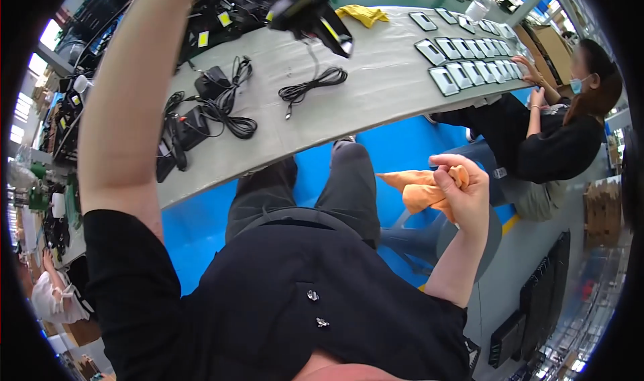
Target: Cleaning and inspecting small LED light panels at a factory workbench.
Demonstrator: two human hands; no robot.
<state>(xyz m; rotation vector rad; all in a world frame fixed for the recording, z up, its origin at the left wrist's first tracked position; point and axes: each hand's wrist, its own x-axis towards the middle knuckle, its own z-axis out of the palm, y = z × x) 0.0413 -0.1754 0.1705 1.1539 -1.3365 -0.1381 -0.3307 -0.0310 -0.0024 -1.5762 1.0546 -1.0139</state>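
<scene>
Now, as seen:
Right hand (465, 186): clenched on orange cloth (419, 190), 4 o'clock.
Left hand: out of view, 12 o'clock; grip unknowable.
Desk (376, 79): black scanner (312, 15), coiled cable (310, 87).

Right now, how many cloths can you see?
2. An orange cloth is held in the right hand, over the blue floor. A yellow cloth lies at the table's far edge. Others may be hidden.

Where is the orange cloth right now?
In the head view, the orange cloth is bunched in the right hand, held off the table above the blue floor, on the right.
</scene>
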